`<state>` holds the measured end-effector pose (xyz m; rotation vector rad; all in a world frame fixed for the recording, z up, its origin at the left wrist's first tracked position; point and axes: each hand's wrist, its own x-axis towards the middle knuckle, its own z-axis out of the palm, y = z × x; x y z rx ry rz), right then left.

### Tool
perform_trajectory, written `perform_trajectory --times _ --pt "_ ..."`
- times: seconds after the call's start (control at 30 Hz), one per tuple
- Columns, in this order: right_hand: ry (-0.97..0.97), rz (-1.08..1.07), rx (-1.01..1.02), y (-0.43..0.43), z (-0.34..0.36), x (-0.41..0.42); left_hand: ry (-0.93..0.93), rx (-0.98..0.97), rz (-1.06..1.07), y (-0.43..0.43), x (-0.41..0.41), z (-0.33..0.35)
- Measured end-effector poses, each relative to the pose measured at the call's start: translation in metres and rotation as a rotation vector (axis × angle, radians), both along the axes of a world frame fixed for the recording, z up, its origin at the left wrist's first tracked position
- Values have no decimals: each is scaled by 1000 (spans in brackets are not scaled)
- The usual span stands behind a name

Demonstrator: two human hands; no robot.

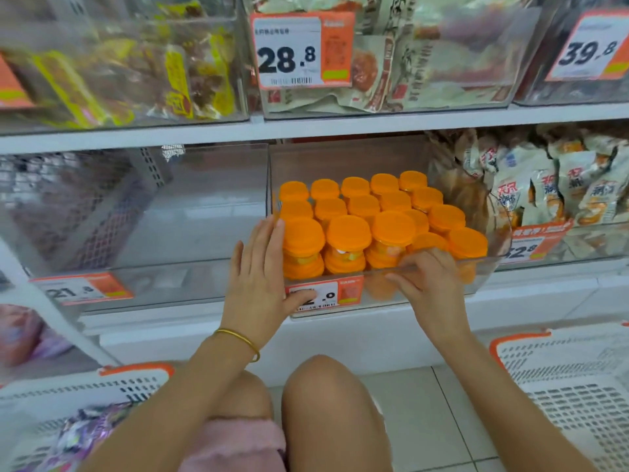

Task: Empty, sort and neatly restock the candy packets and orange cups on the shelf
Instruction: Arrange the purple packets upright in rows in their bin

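The person is squatting in front of a white metal shelf (204, 321). The round cups with orange lids (349, 233) are sitting packed inside a clear plastic bin (486, 256) on that shelf. The left hand (258, 274) is pressing flat on the bin's left side. Its fingers (269, 233) are lying straight and close together, and its thumb is lying across the small white and orange price tag (326, 294). The right hand (425, 281) is holding the front rim, with its fingers (398, 275) curling over the edge. I think the bin is being slid along the shelf, but I cannot tell if it is going in or out. To do this well, both hands should be moving slowly and together. They should be keeping the bin flat, because the front cups are standing two high and could be tipping. I am counting about seventeen lids on top: five at the back, five next, and seven nearer. The cups underneath are partly hiding. Two white plastic baskets with orange rims are sitting on the floor, the left basket (41, 400) and the right basket (578, 396). The left one is holding shiny purple packets (85, 427), too blurry for counting.
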<state>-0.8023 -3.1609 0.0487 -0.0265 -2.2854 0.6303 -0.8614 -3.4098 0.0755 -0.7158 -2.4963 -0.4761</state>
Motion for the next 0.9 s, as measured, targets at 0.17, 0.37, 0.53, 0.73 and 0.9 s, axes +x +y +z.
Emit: perform_trajectory --times 0.17,0.37,0.53,0.73,0.9 --pt "-9 38 -137 -4 0 -5 16 -50 25 0 -7 5" --pt "9 36 -184 -9 13 -19 0 -16 106 0 -21 10" --pt "-15 37 -178 -4 13 -35 6 -46 134 6 -32 8" --pt "-25 28 -183 -5 10 -48 -6 -43 216 12 -38 4" --pt "-44 20 -206 -6 3 -47 -16 -62 264 14 -35 -3"
